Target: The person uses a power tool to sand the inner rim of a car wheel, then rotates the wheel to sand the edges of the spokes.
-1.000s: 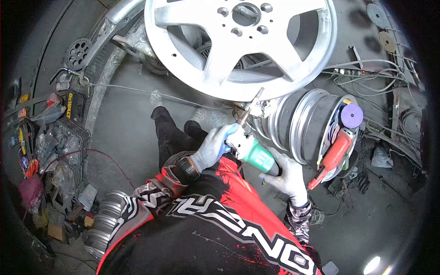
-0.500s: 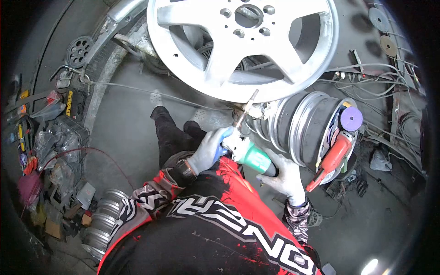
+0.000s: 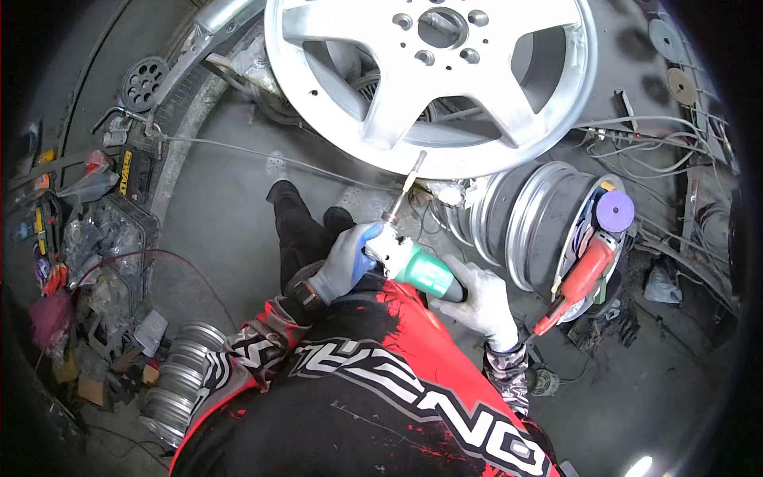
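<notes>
Both gloved hands hold a green-and-white power grinder (image 3: 424, 270) with a long thin shaft. My left hand (image 3: 343, 261), in a grey-and-blue glove, wraps round its pale metal head, fingers closed. At the rear, my right hand (image 3: 483, 308) in a white glove is closed round the dark end of the body. The shaft (image 3: 407, 189) points up and away from me, its tip overlapping the near rim of a big silver alloy wheel (image 3: 469, 165). Five broad spokes and a centre hole with bolt holes show on the wheel's face.
At the right, more wheel rims (image 3: 548, 226) lie on their sides, with a red power tool (image 3: 582, 278) and a purple disc (image 3: 614, 210) against them. Stacked rims (image 3: 184, 381) stand at lower left, near a cluttered crate (image 3: 131, 226). Hoses (image 3: 652, 135) run along the right.
The grinder and both hands have shifted left, and the shaft tip has moved left along the wheel's near rim. The whole view has swung slightly. Both hands keep their hold.
</notes>
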Demonstrator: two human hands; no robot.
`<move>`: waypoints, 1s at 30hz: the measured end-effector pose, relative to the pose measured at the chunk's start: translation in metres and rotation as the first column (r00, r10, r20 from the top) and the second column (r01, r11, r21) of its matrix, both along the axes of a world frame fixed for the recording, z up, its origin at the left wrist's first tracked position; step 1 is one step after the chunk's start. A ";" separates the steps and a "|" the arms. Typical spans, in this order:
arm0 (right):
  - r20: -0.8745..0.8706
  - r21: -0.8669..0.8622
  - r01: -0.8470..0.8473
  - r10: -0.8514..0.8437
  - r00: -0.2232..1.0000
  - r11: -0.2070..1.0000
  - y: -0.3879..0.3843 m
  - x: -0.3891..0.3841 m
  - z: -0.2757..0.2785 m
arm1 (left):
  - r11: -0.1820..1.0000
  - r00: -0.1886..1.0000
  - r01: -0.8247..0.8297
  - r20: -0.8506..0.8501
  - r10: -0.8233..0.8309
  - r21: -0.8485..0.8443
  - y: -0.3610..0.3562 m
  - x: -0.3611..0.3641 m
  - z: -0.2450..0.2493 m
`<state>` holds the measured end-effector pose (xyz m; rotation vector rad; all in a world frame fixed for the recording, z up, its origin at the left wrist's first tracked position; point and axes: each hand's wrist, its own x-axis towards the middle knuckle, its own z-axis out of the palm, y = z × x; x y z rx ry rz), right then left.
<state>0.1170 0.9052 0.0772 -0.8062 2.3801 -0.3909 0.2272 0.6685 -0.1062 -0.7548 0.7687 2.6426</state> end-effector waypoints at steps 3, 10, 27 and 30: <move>-0.014 0.031 -0.015 0.015 1.000 0.999 -0.001 -0.001 0.002 | 0.987 1.000 0.007 -0.025 -0.011 -0.162 0.002 -0.005 0.022; -0.045 0.061 0.074 -0.071 0.996 0.995 0.032 -0.001 0.020 | 0.863 0.930 0.112 -0.253 -0.266 -0.493 0.029 -0.021 0.003; 0.086 -0.070 0.028 -0.022 0.996 0.997 -0.019 0.004 -0.010 | 0.325 0.809 -0.266 -0.394 -0.437 -0.908 -0.049 0.010 0.038; 0.037 -0.099 0.035 -0.032 0.999 0.994 -0.009 0.004 -0.005 | 0.589 0.823 -0.207 -0.464 -0.327 -0.781 -0.034 0.001 0.037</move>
